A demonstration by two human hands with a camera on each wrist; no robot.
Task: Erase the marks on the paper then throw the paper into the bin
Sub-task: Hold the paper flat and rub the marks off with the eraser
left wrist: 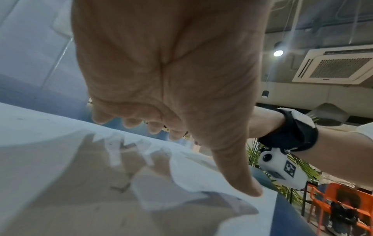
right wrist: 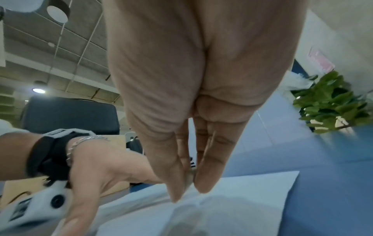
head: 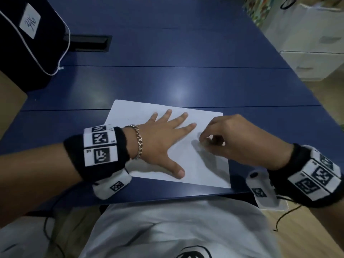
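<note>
A white sheet of paper (head: 204, 170) lies on the blue table (head: 167, 81) near its front edge. My left hand (head: 160, 140) presses flat on the sheet with fingers spread. My right hand (head: 208, 142) hovers at the sheet's right part, its thumb and fingertips pinching a small pale eraser (head: 203, 144) against the paper. In the right wrist view the eraser (right wrist: 189, 177) shows only as a sliver between the fingertips, above the paper (right wrist: 252, 199). In the left wrist view, faint grey marks (left wrist: 121, 188) show on the paper (left wrist: 50, 143) under my palm (left wrist: 161, 79).
A dark bag (head: 28, 43) with a white label stands at the table's far left, beside a black cable slot (head: 89, 42). White drawers (head: 312, 62) stand past the table's right edge. A green plant (right wrist: 331, 103) is at the far right. No bin is in view.
</note>
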